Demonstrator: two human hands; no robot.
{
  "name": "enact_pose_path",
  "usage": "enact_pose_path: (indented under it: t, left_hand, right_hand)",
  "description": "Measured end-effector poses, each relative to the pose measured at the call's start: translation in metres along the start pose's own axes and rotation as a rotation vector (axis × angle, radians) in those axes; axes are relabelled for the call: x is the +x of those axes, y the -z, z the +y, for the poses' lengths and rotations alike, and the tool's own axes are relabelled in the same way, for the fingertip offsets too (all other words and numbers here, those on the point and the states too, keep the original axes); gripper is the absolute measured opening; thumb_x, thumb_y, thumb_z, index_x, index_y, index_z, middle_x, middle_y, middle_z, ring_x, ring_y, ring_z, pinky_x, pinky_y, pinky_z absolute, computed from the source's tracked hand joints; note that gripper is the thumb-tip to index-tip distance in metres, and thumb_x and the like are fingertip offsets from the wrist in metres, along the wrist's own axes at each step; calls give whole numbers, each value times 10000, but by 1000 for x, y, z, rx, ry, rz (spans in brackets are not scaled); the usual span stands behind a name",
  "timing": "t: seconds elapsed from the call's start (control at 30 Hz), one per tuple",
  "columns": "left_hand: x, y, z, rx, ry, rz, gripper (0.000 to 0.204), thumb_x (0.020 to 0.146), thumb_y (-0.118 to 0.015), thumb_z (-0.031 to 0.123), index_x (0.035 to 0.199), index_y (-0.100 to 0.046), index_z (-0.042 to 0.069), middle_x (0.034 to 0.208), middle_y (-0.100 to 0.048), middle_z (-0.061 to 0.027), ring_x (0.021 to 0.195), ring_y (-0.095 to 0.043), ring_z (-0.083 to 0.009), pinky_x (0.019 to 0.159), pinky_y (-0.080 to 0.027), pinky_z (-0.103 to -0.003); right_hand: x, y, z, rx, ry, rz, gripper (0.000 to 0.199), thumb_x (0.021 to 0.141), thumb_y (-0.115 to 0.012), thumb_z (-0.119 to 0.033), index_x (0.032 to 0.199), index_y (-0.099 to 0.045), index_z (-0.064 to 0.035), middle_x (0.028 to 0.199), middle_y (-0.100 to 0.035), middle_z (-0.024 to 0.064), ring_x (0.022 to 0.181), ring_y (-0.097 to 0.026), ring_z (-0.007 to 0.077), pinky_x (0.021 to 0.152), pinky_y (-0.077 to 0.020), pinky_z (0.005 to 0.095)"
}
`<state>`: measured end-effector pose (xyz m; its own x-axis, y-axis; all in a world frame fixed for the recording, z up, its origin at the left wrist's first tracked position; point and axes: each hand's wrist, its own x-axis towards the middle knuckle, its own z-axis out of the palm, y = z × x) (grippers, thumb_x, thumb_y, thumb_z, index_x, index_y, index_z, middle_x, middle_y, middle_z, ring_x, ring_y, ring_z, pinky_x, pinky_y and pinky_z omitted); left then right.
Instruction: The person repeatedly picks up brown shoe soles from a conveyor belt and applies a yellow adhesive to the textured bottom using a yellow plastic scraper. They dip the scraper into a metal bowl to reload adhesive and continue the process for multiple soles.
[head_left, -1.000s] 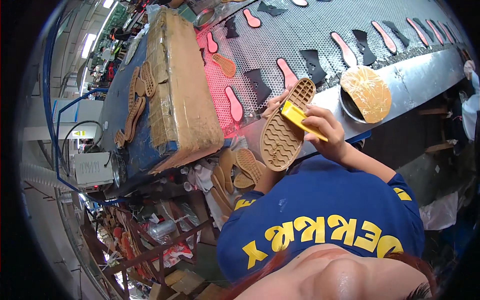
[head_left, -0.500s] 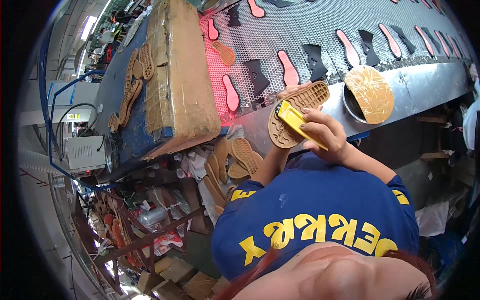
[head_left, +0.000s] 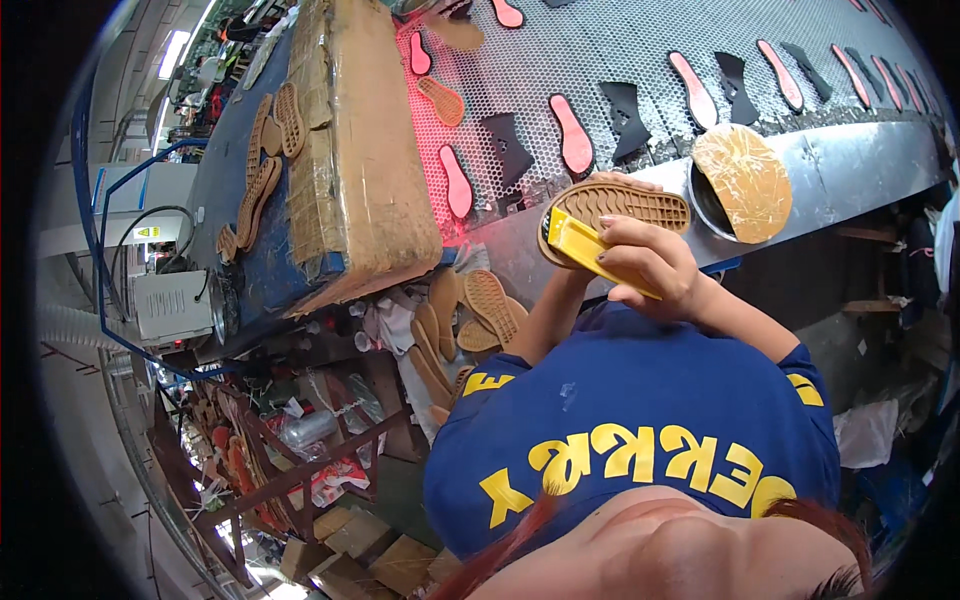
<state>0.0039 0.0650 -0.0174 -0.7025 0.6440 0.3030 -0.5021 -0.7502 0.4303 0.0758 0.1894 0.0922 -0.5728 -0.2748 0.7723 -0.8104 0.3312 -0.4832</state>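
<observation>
Two hands of mine meet just beyond my blue shirt [head_left: 645, 395], which carries big yellow letters across the chest. My right hand [head_left: 655, 265] is closed around a yellow tool [head_left: 577, 243], fingers bent over its handle, and the tool's dark end lies over the left end of a tan sole [head_left: 625, 203]; I cannot tell whether it touches there. My left hand [head_left: 630, 180] is mostly hidden behind that sole, with some fingers showing along the far edge; it holds the sole crosswise in front of me, ridged face toward my eyes. Lower on my left, loose soles [head_left: 487, 300] lie piled. Past my hands runs a metal ledge [head_left: 850, 165], and near the sole's right end sits a round pan [head_left: 708, 208], partly covered by a tan disc [head_left: 742, 185]. Farther out, a mesh table [head_left: 590, 50] bears pink insoles [head_left: 572, 135] and black cutouts [head_left: 625, 120], with red light over its left side. Left of the mesh stands taped cardboard [head_left: 385, 150], and beyond it more soles rest on a blue surface [head_left: 275, 255].
</observation>
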Motion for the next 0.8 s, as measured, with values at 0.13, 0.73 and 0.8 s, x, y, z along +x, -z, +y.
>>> enact_pose_path:
  t: [0.13,0.73,0.8]
  left_hand:
    - [-5,-5,-2,132,125,162,488,982,-417,451,1291,-460,76,1287,-512,-154,1246,-476,-326,1078,-356,-532]
    - [-10,19,3,281,323,97,886,803,-725,474,1456,-248,110,1432,-357,-78,1352,-335,-236,1141,-266,-426]
    - [-10,11,13,1008,244,-55,845,799,-720,493,1458,-319,148,1476,-369,-48,1374,-319,-251,1141,-244,-445]
  right_hand:
    - [1,5,8,35,-16,-66,386,810,-734,-257,1058,-567,-14,1135,-583,186,989,-640,361,834,-542,418]
    - [11,31,18,308,-292,8,151,868,-609,-52,1003,-551,-15,1123,-572,151,1107,-568,267,982,-426,411]
    - [-2,23,21,520,-418,298,123,899,-604,-80,982,-549,-8,1128,-570,156,1098,-559,232,960,-434,362]
